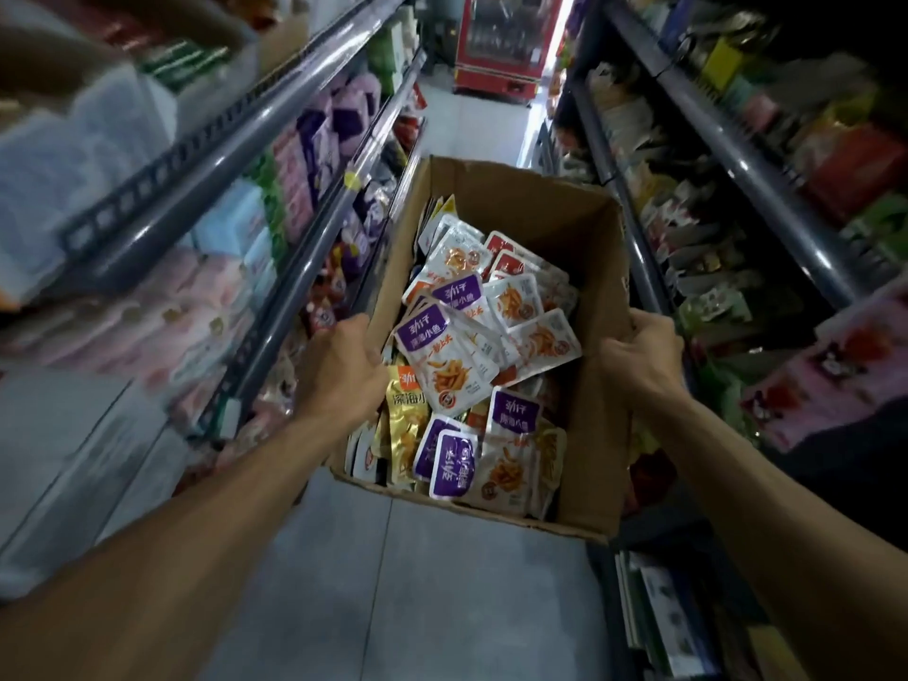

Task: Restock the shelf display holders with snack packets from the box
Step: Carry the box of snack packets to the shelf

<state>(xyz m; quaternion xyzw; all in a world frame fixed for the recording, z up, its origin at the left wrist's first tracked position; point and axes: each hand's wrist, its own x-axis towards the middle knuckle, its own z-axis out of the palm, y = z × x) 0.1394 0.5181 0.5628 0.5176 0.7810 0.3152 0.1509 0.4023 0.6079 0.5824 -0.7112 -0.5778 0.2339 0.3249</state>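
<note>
An open brown cardboard box (584,267) is held in front of me above the aisle floor. It is filled with several small snack packets (457,351), white with purple, red or gold labels. My left hand (341,371) grips the box's left wall, thumb over the rim. My right hand (643,356) grips the right wall, fingers curled round its edge. Stocked shelves run along both sides.
Left shelving (275,140) holds pink, purple and blue packs behind grey rails. Right shelving (737,154) holds mixed dark and colourful packets. A red drinks cooler (506,41) stands at the aisle's far end. Grey floor tiles (393,607) lie below the box.
</note>
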